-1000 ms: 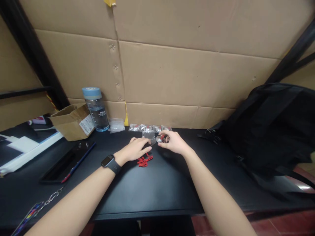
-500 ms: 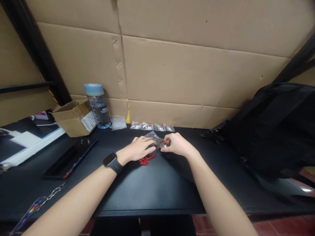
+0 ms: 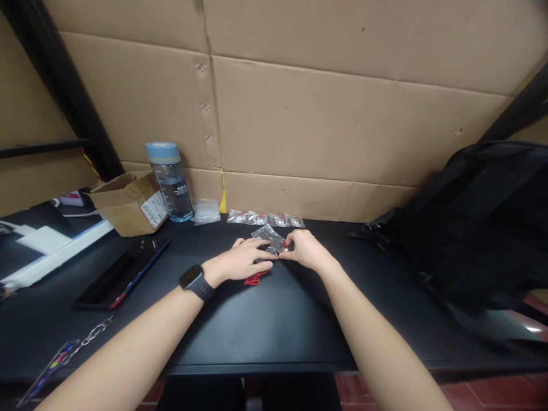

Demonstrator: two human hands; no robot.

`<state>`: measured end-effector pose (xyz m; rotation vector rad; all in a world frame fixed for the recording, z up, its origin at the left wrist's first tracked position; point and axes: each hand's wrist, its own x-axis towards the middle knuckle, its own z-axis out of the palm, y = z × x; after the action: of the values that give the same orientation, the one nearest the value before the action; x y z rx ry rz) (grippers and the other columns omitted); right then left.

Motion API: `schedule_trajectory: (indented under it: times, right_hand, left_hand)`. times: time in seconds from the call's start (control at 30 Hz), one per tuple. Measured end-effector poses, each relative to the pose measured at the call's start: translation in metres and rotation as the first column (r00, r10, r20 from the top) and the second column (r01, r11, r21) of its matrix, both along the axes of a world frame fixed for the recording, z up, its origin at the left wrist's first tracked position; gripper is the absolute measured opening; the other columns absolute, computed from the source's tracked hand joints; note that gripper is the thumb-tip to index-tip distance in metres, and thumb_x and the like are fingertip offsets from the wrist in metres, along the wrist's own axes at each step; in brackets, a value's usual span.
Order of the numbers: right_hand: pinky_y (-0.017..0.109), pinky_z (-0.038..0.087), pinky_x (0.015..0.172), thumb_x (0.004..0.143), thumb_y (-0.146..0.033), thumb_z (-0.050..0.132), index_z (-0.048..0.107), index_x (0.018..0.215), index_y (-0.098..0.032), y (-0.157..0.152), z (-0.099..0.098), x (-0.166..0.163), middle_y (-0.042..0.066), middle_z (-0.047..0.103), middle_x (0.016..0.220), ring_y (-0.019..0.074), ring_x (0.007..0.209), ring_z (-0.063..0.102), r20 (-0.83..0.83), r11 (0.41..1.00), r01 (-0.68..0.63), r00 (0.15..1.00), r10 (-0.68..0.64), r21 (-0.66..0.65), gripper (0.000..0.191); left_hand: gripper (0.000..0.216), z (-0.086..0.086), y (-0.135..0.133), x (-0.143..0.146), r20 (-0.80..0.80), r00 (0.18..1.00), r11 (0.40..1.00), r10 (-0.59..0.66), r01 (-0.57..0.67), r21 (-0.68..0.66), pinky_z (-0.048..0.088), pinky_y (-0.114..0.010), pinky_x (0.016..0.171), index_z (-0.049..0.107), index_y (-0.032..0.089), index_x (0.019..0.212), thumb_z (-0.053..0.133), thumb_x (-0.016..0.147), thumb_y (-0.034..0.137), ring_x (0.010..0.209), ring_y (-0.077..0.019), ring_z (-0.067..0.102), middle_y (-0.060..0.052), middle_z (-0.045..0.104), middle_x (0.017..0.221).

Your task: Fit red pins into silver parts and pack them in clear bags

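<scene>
My left hand (image 3: 242, 260), with a black smartwatch (image 3: 196, 282) on its wrist, lies on the black desk (image 3: 274, 319) and pinches the near edge of a small clear plastic bag (image 3: 268, 236). My right hand (image 3: 305, 250) is closed on a small round silver piece with a red spot (image 3: 284, 246), right at the bag's mouth. A bundle of red cord (image 3: 256, 278) lies on the desk partly under my left hand.
A row of small clear packets (image 3: 265, 218) with silver pieces lies along the cardboard wall (image 3: 325, 125). To the left stand a water bottle (image 3: 169, 181), an open cardboard box (image 3: 128, 203), a dark tray (image 3: 115, 279) and a chain (image 3: 92, 335). A black backpack (image 3: 475, 222) fills the right.
My right hand brought the silver piece down to the clear bag. My left hand lifted and turned the bag toward it. The camera tilted slightly.
</scene>
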<state>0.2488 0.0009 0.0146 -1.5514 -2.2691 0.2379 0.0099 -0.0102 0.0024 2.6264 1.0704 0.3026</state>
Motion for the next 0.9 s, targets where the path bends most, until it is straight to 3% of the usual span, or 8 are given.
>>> schedule_trajectory:
  times: [0.3, 0.47, 0.67, 0.8, 0.9]
  right_hand:
    - [0.025, 0.047, 0.067, 0.079, -0.017, 0.077, 0.077, 0.08, -0.022, 0.016, -0.019, 0.0, 0.003, 0.075, 0.08, 0.0169, 0.073, 0.069, -0.088, 0.992, -0.124, 0.988, 0.124, 0.006, 0.005]
    - [0.028, 0.046, 0.077, 0.078, -0.022, 0.083, 0.073, 0.08, -0.022, 0.02, -0.017, -0.006, 0.003, 0.073, 0.089, 0.0184, 0.085, 0.066, -0.026, 0.99, -0.039, 0.999, 0.043, 0.138, 0.01]
    - [0.034, 0.043, 0.081, 0.079, -0.036, 0.085, 0.067, 0.084, -0.022, 0.021, -0.015, -0.022, 0.006, 0.069, 0.096, 0.0246, 0.094, 0.06, 0.097, 0.931, 0.068, 0.989, -0.109, 0.358, 0.023]
    - [0.036, 0.043, 0.082, 0.084, -0.03, 0.079, 0.067, 0.091, -0.022, 0.024, -0.019, -0.029, 0.008, 0.07, 0.099, 0.0267, 0.096, 0.061, 0.083, 0.916, 0.115, 0.984, -0.159, 0.383, 0.016]
    - [0.036, 0.045, 0.085, 0.085, -0.022, 0.074, 0.068, 0.092, -0.021, 0.026, -0.021, -0.026, 0.008, 0.071, 0.097, 0.0251, 0.096, 0.062, 0.012, 0.937, 0.042, 0.999, -0.049, 0.347, 0.009]
  left_hand:
    - [0.037, 0.0, 0.001, 0.0, 0.027, 1.0, 1.0, -0.015, 0.015, -0.01, 0.027, -0.057, 0.116, 0.068, 0.043, 0.131, 0.053, 0.098, 0.052, 0.146, -0.0349, 0.04, -0.004, 0.043, 0.16]
    - [0.039, 0.005, 0.0, 0.002, -0.012, 1.0, 0.999, -0.001, 0.0, -0.047, 0.023, -0.06, 0.118, 0.065, 0.042, 0.134, 0.054, 0.098, 0.05, 0.148, -0.035, 0.037, -0.003, 0.036, 0.164]
    - [0.04, 0.01, -0.003, 0.001, -0.052, 0.999, 0.998, -0.012, 0.009, -0.061, 0.022, -0.061, 0.118, 0.063, 0.043, 0.135, 0.053, 0.098, 0.053, 0.15, -0.0341, 0.033, -0.001, 0.029, 0.167]
    - [0.037, 0.008, -0.002, 0.0, -0.045, 0.999, 0.999, -0.021, 0.019, -0.045, 0.026, -0.054, 0.118, 0.068, 0.041, 0.131, 0.055, 0.098, 0.051, 0.15, -0.0317, 0.035, -0.002, 0.039, 0.163]
    - [0.031, 0.008, 0.002, -0.003, 0.015, 0.999, 0.999, -0.046, 0.047, -0.016, 0.03, -0.048, 0.116, 0.075, 0.038, 0.119, 0.057, 0.097, 0.049, 0.146, -0.0301, 0.041, -0.002, 0.052, 0.154]
